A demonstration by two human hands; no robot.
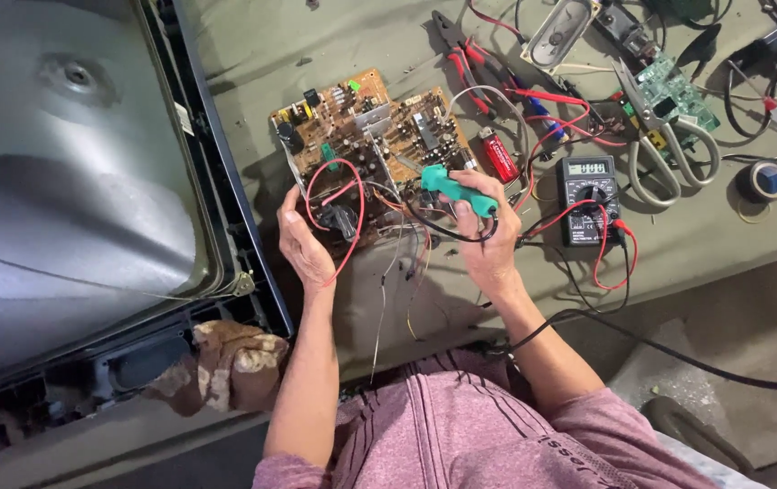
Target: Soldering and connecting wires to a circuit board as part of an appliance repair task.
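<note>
Circuit board (366,136) gripped at near edge by left hand (302,243), right hand (483,237) clasping green soldering iron (454,188); red wires (338,195) tangle between hands, multimeter (589,186) just right.

a brown circuit board (370,145) lies flat, crowded with parts; a green-handled soldering iron (456,190) tilts above it.
</note>
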